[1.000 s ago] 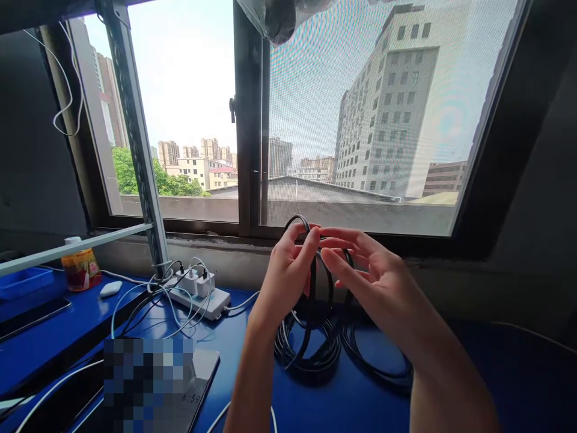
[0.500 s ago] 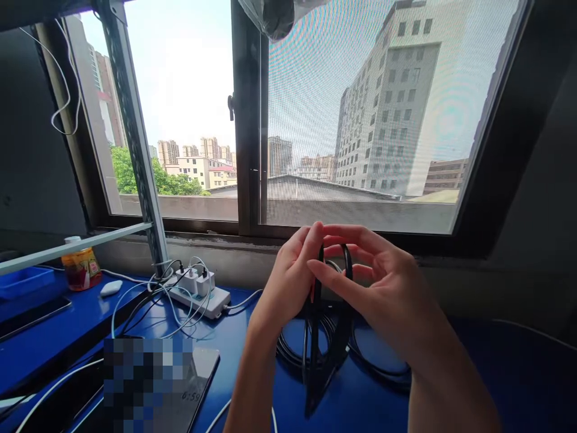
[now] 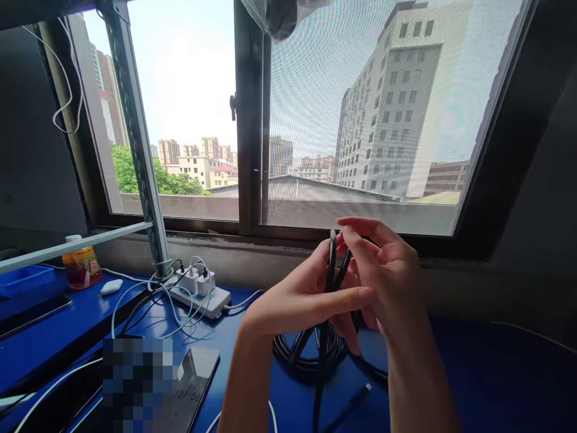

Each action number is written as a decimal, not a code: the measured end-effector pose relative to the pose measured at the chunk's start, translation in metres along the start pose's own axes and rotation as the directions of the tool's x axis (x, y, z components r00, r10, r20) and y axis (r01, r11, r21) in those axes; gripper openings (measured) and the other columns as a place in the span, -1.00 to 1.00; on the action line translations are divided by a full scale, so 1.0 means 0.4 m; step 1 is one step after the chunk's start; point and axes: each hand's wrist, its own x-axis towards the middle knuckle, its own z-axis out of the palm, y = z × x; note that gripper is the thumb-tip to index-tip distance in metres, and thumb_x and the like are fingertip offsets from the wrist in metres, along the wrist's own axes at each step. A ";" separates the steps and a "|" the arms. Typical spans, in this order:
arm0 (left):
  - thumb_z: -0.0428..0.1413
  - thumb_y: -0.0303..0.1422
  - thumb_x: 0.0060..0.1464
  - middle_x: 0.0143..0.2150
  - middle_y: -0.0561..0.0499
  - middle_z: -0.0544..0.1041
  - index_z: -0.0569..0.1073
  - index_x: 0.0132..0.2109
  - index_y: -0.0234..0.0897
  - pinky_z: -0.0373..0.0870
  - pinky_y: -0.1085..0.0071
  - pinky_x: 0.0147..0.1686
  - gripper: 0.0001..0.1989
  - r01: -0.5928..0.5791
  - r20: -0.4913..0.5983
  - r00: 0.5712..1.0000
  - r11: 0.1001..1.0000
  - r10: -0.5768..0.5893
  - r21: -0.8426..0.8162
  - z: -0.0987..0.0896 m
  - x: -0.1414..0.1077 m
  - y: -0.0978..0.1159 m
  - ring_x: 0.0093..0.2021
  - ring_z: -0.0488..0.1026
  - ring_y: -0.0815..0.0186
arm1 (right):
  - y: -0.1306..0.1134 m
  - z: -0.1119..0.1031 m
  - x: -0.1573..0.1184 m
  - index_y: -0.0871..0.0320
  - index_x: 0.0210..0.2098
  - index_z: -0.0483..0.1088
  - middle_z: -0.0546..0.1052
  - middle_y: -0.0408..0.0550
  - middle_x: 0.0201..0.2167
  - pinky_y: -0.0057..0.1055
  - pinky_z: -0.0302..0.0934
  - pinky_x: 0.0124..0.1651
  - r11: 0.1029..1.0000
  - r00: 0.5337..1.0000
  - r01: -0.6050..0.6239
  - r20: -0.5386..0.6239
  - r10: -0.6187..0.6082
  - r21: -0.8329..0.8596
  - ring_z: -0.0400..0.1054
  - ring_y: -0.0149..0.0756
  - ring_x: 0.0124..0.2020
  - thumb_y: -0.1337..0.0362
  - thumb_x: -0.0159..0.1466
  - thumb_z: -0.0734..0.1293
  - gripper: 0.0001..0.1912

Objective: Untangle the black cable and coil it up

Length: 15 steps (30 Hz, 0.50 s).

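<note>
A loop of black cable (image 3: 332, 258) stands upright between my two hands. My left hand (image 3: 306, 297) is closed around its lower part, with the thumb stretched across the front toward my right wrist. My right hand (image 3: 383, 264) is bent at the top right of the loop, its thumb and index finger near the cable; some of its fingers are hidden behind. Below, more black cable lies coiled (image 3: 311, 361) on the blue table (image 3: 252, 373). A cable end with a connector (image 3: 363, 391) hangs or lies at the lower right of the coil.
A white power strip (image 3: 211, 304) with plugged-in chargers and tangled cords is at the left. A phone (image 3: 198, 373) lies at the front left. Farther left are a jar (image 3: 83, 267), a white case (image 3: 111, 287) and a blue tray (image 3: 27, 281). A metal shelf post (image 3: 135, 132) rises before the window.
My left hand has turned, its thumb now reaching right across the cable. The right thumb has lifted upward. The loop has narrowed, and a connector end has come into view below.
</note>
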 end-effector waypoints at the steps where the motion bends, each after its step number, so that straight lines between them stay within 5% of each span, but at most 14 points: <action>1: 0.14 -0.29 0.11 -0.47 0.13 0.46 0.11 0.26 -0.21 0.35 0.55 -0.61 -0.37 -0.018 -0.015 1.000 1.000 0.018 0.001 -0.001 -0.001 -0.002 -0.67 0.41 0.44 | 0.001 -0.002 0.000 0.11 -0.24 0.46 0.49 -0.08 -0.38 -0.58 0.08 -0.70 0.999 1.000 0.011 -0.020 -0.012 -0.037 0.33 -0.43 -0.57 0.03 0.15 0.30 -0.68; 5: 0.07 -0.23 0.16 -0.55 0.16 0.43 0.17 0.25 -0.22 0.33 0.55 -0.62 -0.46 -0.118 -0.239 0.963 0.992 0.127 0.054 -0.002 0.006 -0.005 -0.67 0.42 0.42 | 0.016 -0.011 0.002 0.12 -0.12 0.44 0.47 0.10 -0.09 -0.39 0.27 -0.48 0.946 0.992 -0.028 -0.125 -0.014 -0.322 0.42 -0.31 -0.45 -0.12 0.09 0.27 -0.47; 8: 0.04 -0.21 0.17 -0.57 0.16 0.43 0.17 0.24 -0.23 0.32 0.52 -0.64 -0.47 -0.134 -0.406 0.899 0.985 0.166 0.107 -0.002 0.021 -0.007 -0.68 0.40 0.40 | 0.038 -0.018 0.008 0.19 0.00 0.42 0.48 0.22 -0.06 -0.29 0.28 -0.37 0.810 0.985 -0.150 -0.161 0.069 -0.567 0.46 -0.12 -0.33 -0.20 0.12 0.20 -0.31; 11: 0.03 -0.19 0.17 -0.58 0.16 0.42 0.21 0.22 -0.24 0.27 0.51 -0.68 -0.50 -0.170 -0.466 0.856 0.973 0.225 0.158 -0.003 0.035 -0.013 -0.71 0.38 0.40 | 0.056 -0.028 0.011 0.17 -0.18 0.51 0.55 0.18 -0.29 -0.30 0.23 -0.40 0.663 0.960 -0.169 0.029 0.277 -0.730 0.46 -0.06 -0.33 -0.21 0.21 0.10 -0.36; 12: 0.03 -0.18 0.17 -0.58 0.16 0.42 0.22 0.21 -0.24 0.24 0.51 -0.70 -0.50 -0.196 -0.473 0.844 0.966 0.254 0.168 -0.002 0.038 -0.015 -0.72 0.37 0.41 | 0.060 -0.031 0.012 0.14 -0.29 0.53 0.55 0.13 -0.40 -0.33 0.21 -0.44 0.664 0.916 -0.140 0.159 0.369 -0.735 0.46 -0.09 -0.37 -0.20 0.23 0.08 -0.38; 15: 0.06 -0.16 0.15 -0.65 0.21 0.33 0.22 0.21 -0.26 0.09 0.52 -0.79 -0.47 -0.272 -0.506 0.798 0.945 0.327 0.182 0.001 0.043 -0.017 -0.79 0.22 0.46 | 0.069 -0.031 0.013 0.13 -0.40 0.52 0.54 0.09 -0.47 -0.39 0.20 -0.50 0.762 0.682 -0.127 0.502 0.532 -0.634 0.44 -0.17 -0.42 -0.17 0.27 0.08 -0.41</action>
